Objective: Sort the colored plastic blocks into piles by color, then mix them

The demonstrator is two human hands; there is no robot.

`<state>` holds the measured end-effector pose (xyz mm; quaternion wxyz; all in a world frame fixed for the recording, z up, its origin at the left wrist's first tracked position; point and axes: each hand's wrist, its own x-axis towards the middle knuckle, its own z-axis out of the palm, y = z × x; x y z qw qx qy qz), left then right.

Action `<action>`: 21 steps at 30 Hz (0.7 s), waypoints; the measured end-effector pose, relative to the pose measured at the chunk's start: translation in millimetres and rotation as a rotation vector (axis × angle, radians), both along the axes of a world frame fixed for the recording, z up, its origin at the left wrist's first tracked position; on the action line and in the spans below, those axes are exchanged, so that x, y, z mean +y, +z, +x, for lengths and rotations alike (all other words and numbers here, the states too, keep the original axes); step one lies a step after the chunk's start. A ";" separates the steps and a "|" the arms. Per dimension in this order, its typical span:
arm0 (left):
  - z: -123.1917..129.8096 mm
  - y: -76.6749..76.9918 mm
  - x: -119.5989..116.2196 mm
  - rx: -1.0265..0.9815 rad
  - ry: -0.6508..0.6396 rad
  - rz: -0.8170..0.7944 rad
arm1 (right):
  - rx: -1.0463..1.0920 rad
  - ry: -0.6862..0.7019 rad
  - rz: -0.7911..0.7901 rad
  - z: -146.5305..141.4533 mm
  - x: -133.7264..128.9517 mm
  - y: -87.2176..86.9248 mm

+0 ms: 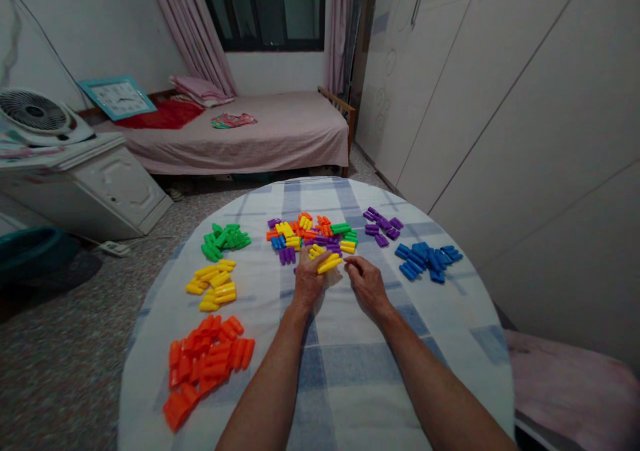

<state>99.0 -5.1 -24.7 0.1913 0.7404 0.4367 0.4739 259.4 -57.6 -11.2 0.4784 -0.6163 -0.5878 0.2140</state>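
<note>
Yellow plastic pieces (pixel 329 263), short and tube-like in joined rows, are held by my left hand (pixel 309 279), its fingers partly hidden behind them. Just to the right, my right hand (pixel 364 279) is curled with thumb and fingertips close together; what they hold, if anything, is too small to make out. A mixed pile (pixel 300 228) of orange, yellow, purple, blue and green pieces lies right beyond both hands. Sorted by colour around it are green pieces (pixel 225 239), yellow pieces (pixel 215 284), orange-red pieces (pixel 205 358), purple pieces (pixel 382 224) and blue pieces (pixel 427 260).
Everything lies on a round table (pixel 350 384) with a blue-and-white checked cloth. Behind it stands a bed (pixel 280 131). A white cabinet (pixel 115 191) bearing a fan (pixel 37 114) is at left, above a dark tub (pixel 35 254). A tall wardrobe (pixel 525 138) borders the right side.
</note>
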 end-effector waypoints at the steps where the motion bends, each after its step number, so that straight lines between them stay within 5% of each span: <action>1: 0.5 1.2 0.0 -0.050 0.013 -0.018 | -0.003 0.000 0.000 0.3 0.3 -0.6; 13: -18.6 38.5 6.3 -0.420 0.361 -0.152 | -0.017 0.027 -0.013 5.3 1.3 -2.7; 18: -56.6 64.1 10.1 -0.465 0.396 -0.221 | -0.012 0.035 -0.036 6.2 1.9 -1.5; 21: -92.4 79.7 4.4 -0.318 0.562 -0.146 | -0.011 0.033 -0.038 6.6 2.3 -2.3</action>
